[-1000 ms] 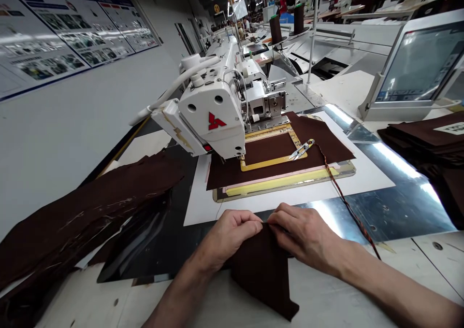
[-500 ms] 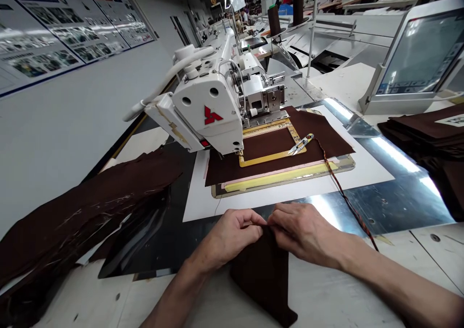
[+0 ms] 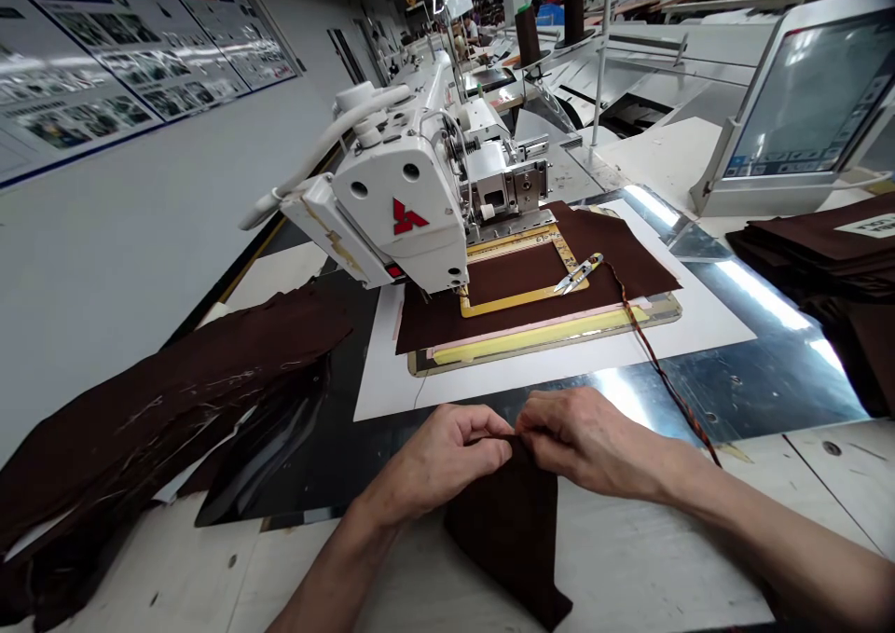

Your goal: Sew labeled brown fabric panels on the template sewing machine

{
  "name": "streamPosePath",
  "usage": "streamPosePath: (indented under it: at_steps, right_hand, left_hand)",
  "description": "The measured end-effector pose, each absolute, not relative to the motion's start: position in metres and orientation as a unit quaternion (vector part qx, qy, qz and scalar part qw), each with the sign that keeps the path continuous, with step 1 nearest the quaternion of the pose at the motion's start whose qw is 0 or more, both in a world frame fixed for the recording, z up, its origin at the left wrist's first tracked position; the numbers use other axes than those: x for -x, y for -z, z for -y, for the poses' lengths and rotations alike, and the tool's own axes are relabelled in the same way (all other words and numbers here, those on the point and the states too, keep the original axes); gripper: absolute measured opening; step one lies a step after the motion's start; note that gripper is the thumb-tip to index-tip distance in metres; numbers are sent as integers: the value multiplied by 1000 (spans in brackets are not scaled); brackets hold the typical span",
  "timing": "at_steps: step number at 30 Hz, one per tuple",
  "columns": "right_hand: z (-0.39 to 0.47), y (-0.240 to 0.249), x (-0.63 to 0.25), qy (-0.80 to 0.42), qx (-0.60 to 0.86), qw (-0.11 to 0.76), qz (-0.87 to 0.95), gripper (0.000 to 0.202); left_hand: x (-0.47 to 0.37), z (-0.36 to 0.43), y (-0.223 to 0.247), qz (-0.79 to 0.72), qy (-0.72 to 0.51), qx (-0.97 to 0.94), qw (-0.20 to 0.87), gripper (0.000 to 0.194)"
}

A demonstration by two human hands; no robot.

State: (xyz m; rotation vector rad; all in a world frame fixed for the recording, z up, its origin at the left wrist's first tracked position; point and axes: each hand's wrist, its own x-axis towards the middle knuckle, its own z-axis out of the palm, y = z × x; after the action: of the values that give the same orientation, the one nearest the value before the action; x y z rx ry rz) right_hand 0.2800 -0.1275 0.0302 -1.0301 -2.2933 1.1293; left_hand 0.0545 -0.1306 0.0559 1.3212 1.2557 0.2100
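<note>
A dark brown fabric piece [image 3: 507, 530] hangs from my fingertips over the table's front edge area. My left hand [image 3: 454, 456] pinches its top edge between thumb and forefinger. Close beside it, my right hand [image 3: 577, 437] grips the same edge, the fingertips of both hands nearly touching. Beyond them, a larger brown panel [image 3: 629, 251] lies under a yellow frame [image 3: 517, 302] at the white sewing machine [image 3: 406, 195]. Thread snips [image 3: 579, 274] rest on the frame's right side, tied to a braided cord [image 3: 654, 358].
Brown fabric pieces [image 3: 174, 381] are heaped on the left. At the right stand a stack of brown pieces [image 3: 825, 251] and a tilted display screen [image 3: 804, 102]. Thread cones [image 3: 528, 36] stand behind the machine. A person is far back.
The view has shifted very slightly. Both hands keep their hold on the fabric edge, with only small finger movements.
</note>
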Motion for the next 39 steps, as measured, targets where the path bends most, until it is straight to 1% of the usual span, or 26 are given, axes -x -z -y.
streamPosePath:
  at_steps: [4,8,13,18,25,36,39]
  right_hand:
    - [129,-30,-280,-360,348,190,844,10]
    - [130,-26,-279,-318,332,186,868,8]
    - [134,-25,-276,-277,325,167,889,7]
    - [138,-30,-274,-299,323,157,884,7]
    - [135,-29,-277,-368,296,163,866,8]
    - [132,-34,-283,-395,294,145,858,12]
    - [131,-34,-284,-418,311,145,842,10]
  left_hand:
    - [-55,133,-55,-558,-90,-554,611,18]
    - [-60,136,-58,-539,-79,-567,617,14]
    - [-62,138,-56,-532,-61,-603,591,12]
    - [-57,140,-52,-540,-56,-606,581,12]
    - [-57,142,-51,-540,-55,-598,590,12]
    - [-57,142,-54,-533,-48,-612,582,16]
    - [-57,142,-57,-531,-40,-620,576,19]
